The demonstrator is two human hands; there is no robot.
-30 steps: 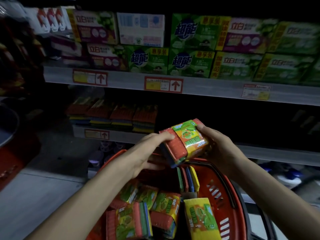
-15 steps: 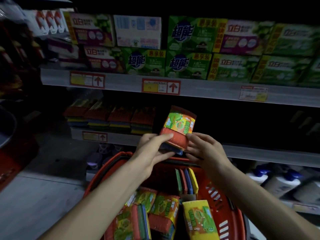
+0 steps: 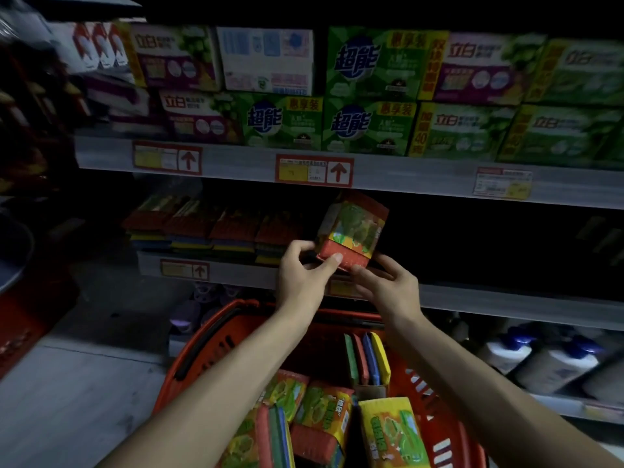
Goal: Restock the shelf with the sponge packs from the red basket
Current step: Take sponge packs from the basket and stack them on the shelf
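Two hands hold one sponge pack [image 3: 351, 231] up in front of the dark gap of the middle shelf [image 3: 506, 305], above the shelf's front edge and just right of the row of sponge packs [image 3: 209, 228] already lying there. The pack is tilted, its red lower edge toward the camera and its green-and-yellow label facing up. The left hand [image 3: 302, 276] pinches the pack's lower left corner – thumb on the red edge, fingers curled round the side. The right hand [image 3: 388, 285] grips the lower right corner from beneath with bent fingers; its thumb is hard to make out.

Below the forearms sits the red basket [image 3: 233, 310], with more packs [image 3: 320, 420] lying loose in it and a set of coloured sponges [image 3: 368, 359] standing on edge near its far wall.

On the upper shelf, green and purple boxes [image 3: 368, 126] are stacked two high, with a red-framed price tag [image 3: 314, 168] on the strip below them. White bottles with blue caps [image 3: 540, 359] lie on the lowest shelf at the right – blurred.
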